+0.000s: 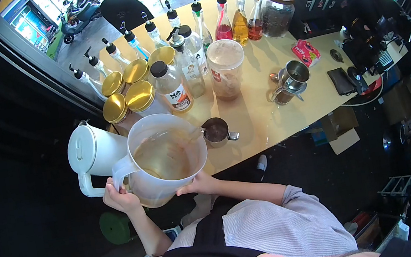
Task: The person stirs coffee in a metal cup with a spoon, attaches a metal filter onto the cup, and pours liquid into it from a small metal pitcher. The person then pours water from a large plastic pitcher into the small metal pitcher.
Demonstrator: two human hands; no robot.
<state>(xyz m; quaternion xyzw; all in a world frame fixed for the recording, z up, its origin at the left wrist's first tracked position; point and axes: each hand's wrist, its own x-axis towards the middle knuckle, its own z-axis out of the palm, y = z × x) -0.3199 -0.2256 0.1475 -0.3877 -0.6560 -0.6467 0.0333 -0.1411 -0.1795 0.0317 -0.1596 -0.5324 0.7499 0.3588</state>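
Note:
A large translucent plastic pitcher (170,179) with pale amber liquid inside is held at the table's near edge. My left hand (120,197) is closed around its handle, on the left. Under its right side, my right hand (200,184) supports the lower wall, some of its fingers hidden by the pitcher. The pitcher's rim overlaps the near side of a small metal cup (216,129), which stands on the table with its handle pointing right. Just left of the pitcher stands a white lidded jug (82,149).
Gold-lidded jars (140,94), a black-capped bottle (177,93) and a tall plastic tub (227,66) stand beyond the pitcher. Several pump bottles (240,25) line the far edge. A metal drip filter (294,79) on a glass and a pink packet (306,53) are at right.

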